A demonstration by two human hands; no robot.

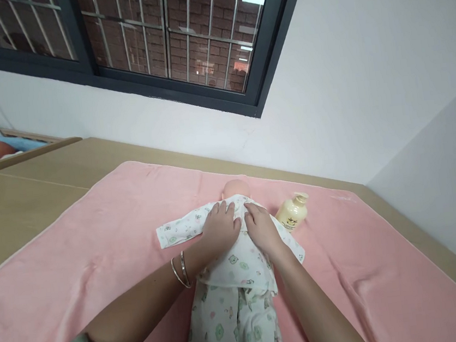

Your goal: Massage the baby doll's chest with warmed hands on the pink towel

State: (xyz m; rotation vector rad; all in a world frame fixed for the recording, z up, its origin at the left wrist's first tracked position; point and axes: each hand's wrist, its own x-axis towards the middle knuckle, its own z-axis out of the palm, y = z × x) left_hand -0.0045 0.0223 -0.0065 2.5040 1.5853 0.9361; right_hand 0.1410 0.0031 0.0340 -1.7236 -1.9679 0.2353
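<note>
The left hand (223,227) and right hand (263,228), two in all, rested loosely spread on one clothed doll (239,266). The doll lay mid-scene on one pink blanket (106,223), one bottle (293,212) just to its right; two bracelets (183,267) ringed the left wrist (197,258).

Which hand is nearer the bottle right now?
Right. The right hand lies on the patterned shirt, just left of the bottle and apart from it; the left hand is on the shirt too, farther left, beyond the right hand.

Clothes (239,268) are green-printed white, the blanket (127,226) pink.
</note>
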